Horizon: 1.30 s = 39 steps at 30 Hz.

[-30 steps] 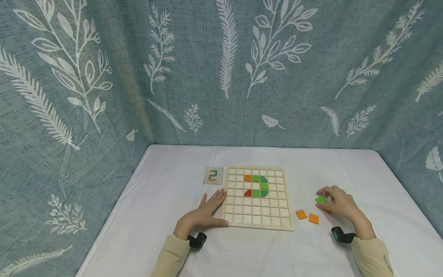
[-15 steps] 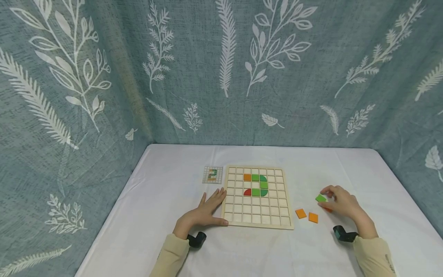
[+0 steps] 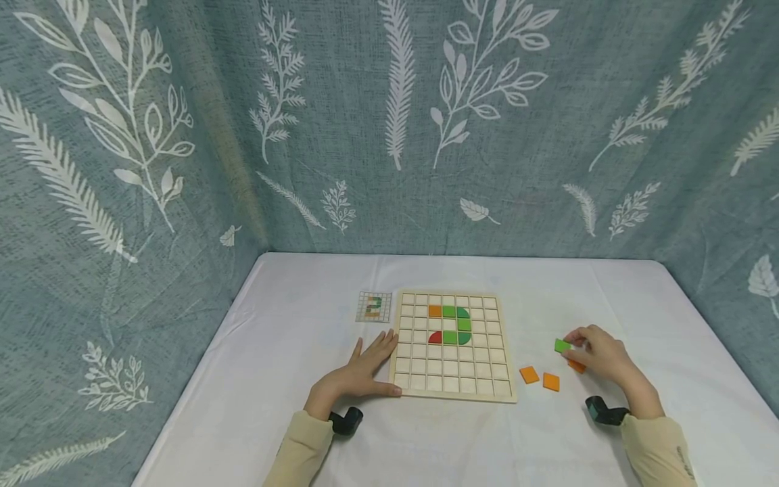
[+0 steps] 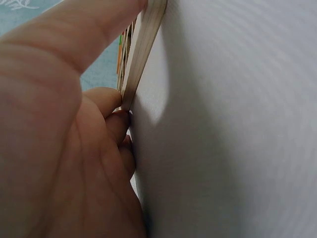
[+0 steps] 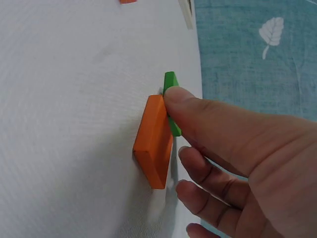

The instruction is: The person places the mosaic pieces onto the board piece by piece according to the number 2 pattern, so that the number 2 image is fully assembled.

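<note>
The green tile (image 3: 562,345) is to the right of the wooden board (image 3: 452,370), pinched narrowly by the fingers of the right hand (image 3: 599,353). An orange block (image 5: 153,144) stands just beside it; I cannot tell if they touch. For doing this well, I think the pinch should be light and the tile lifted without pushing the block. The left hand (image 3: 365,373), its fingers spread wide, touches the board's left side. The small card (image 3: 373,307) shows a shape like "2". The mark on the right sleeve (image 3: 660,453) is too small for reading.
</note>
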### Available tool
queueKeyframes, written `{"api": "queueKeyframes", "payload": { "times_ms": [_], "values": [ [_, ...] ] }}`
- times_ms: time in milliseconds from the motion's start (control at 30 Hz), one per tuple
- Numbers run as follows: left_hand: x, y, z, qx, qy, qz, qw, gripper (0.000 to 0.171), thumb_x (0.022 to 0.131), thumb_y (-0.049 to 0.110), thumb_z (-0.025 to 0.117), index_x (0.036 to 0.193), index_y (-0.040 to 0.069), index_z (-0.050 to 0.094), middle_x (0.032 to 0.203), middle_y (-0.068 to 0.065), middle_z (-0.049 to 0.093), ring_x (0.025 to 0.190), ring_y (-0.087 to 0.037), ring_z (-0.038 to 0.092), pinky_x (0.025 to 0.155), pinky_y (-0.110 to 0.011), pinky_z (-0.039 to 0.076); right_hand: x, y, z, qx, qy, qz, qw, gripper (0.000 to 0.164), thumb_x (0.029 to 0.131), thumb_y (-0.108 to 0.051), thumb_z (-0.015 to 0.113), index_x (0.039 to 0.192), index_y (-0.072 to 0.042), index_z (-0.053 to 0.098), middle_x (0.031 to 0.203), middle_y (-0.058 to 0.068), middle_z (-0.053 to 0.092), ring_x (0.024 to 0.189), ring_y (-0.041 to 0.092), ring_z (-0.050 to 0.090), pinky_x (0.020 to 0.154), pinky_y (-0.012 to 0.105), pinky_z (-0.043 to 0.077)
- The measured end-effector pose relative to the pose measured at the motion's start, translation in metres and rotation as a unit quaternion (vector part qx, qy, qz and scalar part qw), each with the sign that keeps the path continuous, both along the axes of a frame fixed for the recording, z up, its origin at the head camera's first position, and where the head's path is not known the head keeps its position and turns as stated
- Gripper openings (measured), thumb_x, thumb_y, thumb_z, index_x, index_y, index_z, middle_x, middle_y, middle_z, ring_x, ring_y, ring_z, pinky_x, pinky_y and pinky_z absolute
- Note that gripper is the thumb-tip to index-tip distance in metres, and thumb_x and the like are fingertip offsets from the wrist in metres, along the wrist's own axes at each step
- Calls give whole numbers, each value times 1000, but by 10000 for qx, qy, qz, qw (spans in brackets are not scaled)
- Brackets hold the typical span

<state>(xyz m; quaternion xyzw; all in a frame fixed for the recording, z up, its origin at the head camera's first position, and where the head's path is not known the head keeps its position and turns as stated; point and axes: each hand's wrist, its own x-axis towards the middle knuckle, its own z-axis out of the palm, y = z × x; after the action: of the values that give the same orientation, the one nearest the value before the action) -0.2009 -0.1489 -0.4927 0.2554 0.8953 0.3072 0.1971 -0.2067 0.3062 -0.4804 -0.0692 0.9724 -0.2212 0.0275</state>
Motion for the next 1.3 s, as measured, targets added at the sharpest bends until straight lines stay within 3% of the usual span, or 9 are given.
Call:
{"api": "queueKeyframes", "payload": {
  "times_ms": [267, 467, 900, 1300],
  "values": [
    [1, 1, 3, -10, -7, 3, 10000, 98, 79, 40, 71, 149, 7, 12, 156, -11, 7, 144, -27, -1, 112, -54, -11, -1, -2, 0, 65, 217, 140, 9996, 24, 84, -20, 67, 99, -1, 65, 86, 8, 59, 75, 19, 48, 67, 43, 35],
    [2, 2, 5, -2, -26, 18, 10000, 98, 79, 39, 72, 149, 6, 12, 156, -12, 7, 144, -27, -1, 112, -55, -12, -2, -7, -2, -22, 304, 181, 9994, 23, 83, -19, 68, 99, -2, 66, 85, 5, 59, 75, 18, 48, 70, 43, 33],
    [-1, 0, 0, -16, 17, -18, 10000, 100, 78, 43, 71, 149, 7, 11, 156, -11, 5, 144, -27, -2, 112, -55, -12, -2, -21, 0, -133, 459, 319, 9983, 21, 83, -18, 69, 99, -5, 67, 86, 3, 59, 75, 16, 48, 68, 35, 34],
    [2, 2, 5, 68, -37, 18, 10000, 99, 78, 39, 72, 149, 5, 13, 156, -12, 7, 144, -28, -1, 111, -56, -12, -4, -28, 1, -163, 579, 444, 9972, 19, 83, -16, 68, 99, -5, 66, 88, 4, 59, 75, 15, 48, 63, 27, 37]
  ]
}}
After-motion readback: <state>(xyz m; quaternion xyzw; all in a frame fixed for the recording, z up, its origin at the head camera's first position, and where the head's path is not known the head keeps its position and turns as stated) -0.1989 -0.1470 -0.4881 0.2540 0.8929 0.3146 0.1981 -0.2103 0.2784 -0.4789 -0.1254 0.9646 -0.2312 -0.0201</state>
